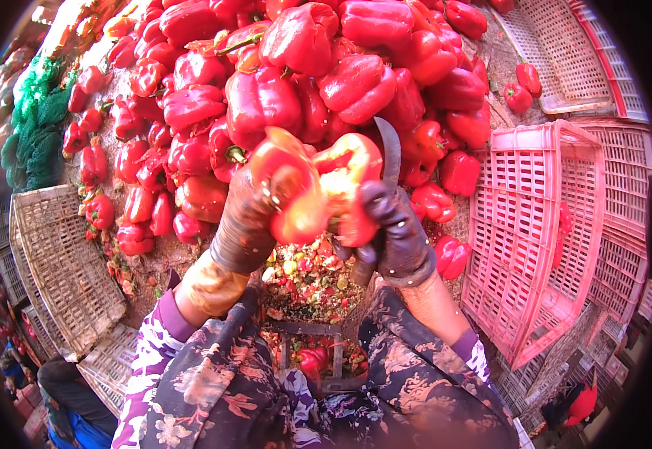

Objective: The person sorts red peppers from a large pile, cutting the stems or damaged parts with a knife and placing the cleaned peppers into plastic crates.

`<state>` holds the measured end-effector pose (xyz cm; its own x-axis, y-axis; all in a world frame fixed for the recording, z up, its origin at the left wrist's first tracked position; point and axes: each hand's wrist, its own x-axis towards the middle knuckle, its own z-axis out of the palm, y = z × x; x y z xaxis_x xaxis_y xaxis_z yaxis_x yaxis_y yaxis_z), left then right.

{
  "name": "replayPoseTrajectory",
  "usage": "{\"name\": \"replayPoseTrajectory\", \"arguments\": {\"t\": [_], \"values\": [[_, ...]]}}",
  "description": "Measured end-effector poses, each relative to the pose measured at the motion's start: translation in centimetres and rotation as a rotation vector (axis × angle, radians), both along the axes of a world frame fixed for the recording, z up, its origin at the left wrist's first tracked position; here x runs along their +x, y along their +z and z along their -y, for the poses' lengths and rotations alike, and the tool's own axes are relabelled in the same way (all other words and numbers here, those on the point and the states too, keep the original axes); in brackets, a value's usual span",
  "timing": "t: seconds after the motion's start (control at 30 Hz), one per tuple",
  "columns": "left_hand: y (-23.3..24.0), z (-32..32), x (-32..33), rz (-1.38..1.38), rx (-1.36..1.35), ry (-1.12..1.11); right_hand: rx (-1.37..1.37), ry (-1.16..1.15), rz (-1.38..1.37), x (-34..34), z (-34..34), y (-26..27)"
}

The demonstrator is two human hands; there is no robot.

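In dark gloves, both my hands hold parts of a red bell pepper, opened up, at the middle of the view. My left hand [250, 219] is closed on one blurred pepper piece [289, 179]. Against the other piece [351, 168] rest the fingers of my right hand [396, 236], which also grips a knife; its curved blade [389, 149] points up and its handle shows below the fingers. Whether the two pieces are still joined, I cannot tell. A large heap of whole red bell peppers [264, 101] lies just beyond my hands.
Seeds and pepper scraps [309, 275] cover the ground between my knees. A pink plastic crate [514, 236] stands at the right, a dirty slatted crate [68, 264] at the left. Green netting [37, 134] lies at the upper left. People are partly visible at both lower corners.
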<state>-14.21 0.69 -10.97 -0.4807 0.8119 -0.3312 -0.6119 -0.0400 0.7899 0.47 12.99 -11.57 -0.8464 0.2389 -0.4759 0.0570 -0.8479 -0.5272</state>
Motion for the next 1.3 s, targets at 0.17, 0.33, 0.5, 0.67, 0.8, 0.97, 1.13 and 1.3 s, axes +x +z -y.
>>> {"name": "replayPoseTrajectory", "arguments": {"t": [0.17,0.33,0.5,0.67,0.8,0.97,1.13,1.3], "values": [[0.6,-0.2,0.7,0.254,0.082,0.052,-0.131,-0.074,-0.113,0.5,0.5,0.1],[-0.2,0.4,0.1,0.193,0.106,-0.024,-0.120,-0.095,-0.294,3.0,1.4,-3.2],[-1.7,0.5,-1.2,-0.349,-0.110,-0.080,0.312,0.059,0.083,1.1,-0.8,0.4],[0.4,0.3,-1.3,-0.306,-0.108,-0.303,0.465,0.153,0.055,1.3,-1.3,-0.8],[-1.7,-0.7,-0.4,-0.219,-0.031,-0.146,0.290,-0.168,0.046,2.1,0.3,-1.5],[-2.0,-1.7,-0.5,-0.542,-0.119,0.028,0.185,0.000,0.137,3.3,0.7,-3.1],[-0.7,-3.2,0.3,-0.259,-0.112,0.182,0.362,-0.076,0.096,4.7,0.2,-2.6],[2.3,-6.2,-0.9,-0.355,0.109,0.242,0.330,-0.083,0.135,4.8,-0.2,-1.0]]}}
